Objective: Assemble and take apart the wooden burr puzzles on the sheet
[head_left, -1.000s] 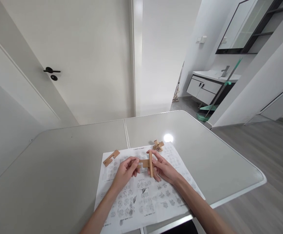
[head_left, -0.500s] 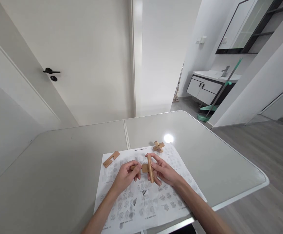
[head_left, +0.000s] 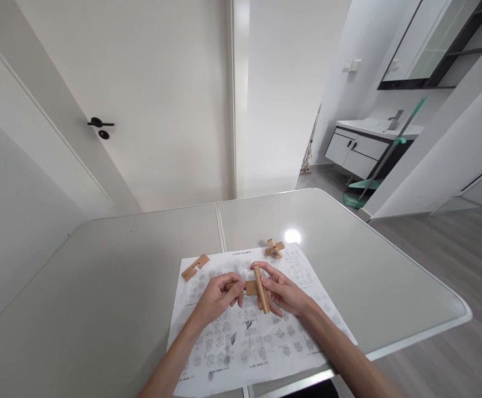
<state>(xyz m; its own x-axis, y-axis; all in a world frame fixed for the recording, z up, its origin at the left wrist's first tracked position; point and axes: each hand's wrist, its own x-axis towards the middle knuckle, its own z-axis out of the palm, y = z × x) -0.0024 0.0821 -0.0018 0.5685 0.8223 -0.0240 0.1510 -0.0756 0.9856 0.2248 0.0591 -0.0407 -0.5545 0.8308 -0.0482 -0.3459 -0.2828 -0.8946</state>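
Over the printed sheet (head_left: 274, 354), my left hand (head_left: 220, 296) pinches one end of a flat wooden puzzle piece (head_left: 251, 287). My right hand (head_left: 284, 293) grips a second wooden puzzle piece (head_left: 261, 290), seen edge-on and slanting, its fingers on both sides. The two pieces cross and touch; whether they interlock I cannot tell. A notched flat wooden piece (head_left: 190, 272) lies at the sheet's far left corner, beyond my left hand. Past my right hand, a small cluster of joined wooden pieces (head_left: 274, 250) sits at the sheet's far edge.
The sheet lies on a grey table (head_left: 112, 298) with a pale rim and a seam (head_left: 221, 226) across it. Behind stands a door with a black handle (head_left: 100, 122). To the right are a washbasin cabinet (head_left: 359, 149) and a green dustpan (head_left: 354, 200).
The whole view has shifted slightly, so everything sits a little further right. The piece in my right hand leans a bit more; both hands keep their holds.
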